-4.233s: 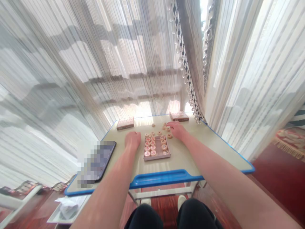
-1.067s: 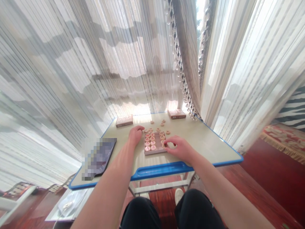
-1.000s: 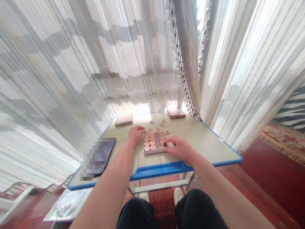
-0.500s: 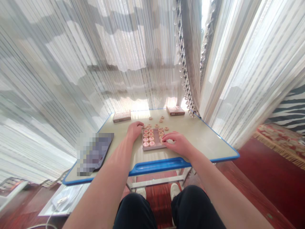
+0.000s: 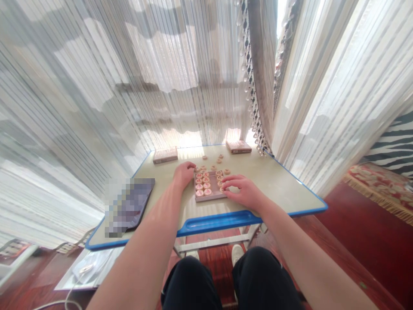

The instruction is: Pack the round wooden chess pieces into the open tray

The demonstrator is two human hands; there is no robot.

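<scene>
A shallow box [image 5: 211, 199] on the desk holds round wooden xiangqi pieces [image 5: 207, 192] with red characters, two columns at its left. Another column of xiangqi pieces [image 5: 220, 178] stands along its right side; bare box floor shows between. My right hand [image 5: 243, 190] is over the right edge, fingers apart, fingertips at the nearest piece of that column. Beyond the far left corner, my left hand [image 5: 185, 174] has its fingers curled at a loose xiangqi piece [image 5: 197, 169]; its thumb is largely hidden.
Several loose pieces [image 5: 213, 167] lie behind the box. Two flat boxes [image 5: 165, 155] [image 5: 238, 147] sit at the desk's far edge, before the curtains. A dark tablet [image 5: 142, 204], partly pixelated, lies left. A blue trough [image 5: 219, 221] edges the desk's front.
The view has shifted slightly. My right fingers are spread a little more over the right column. My left hand stays by the far left corner of the box.
</scene>
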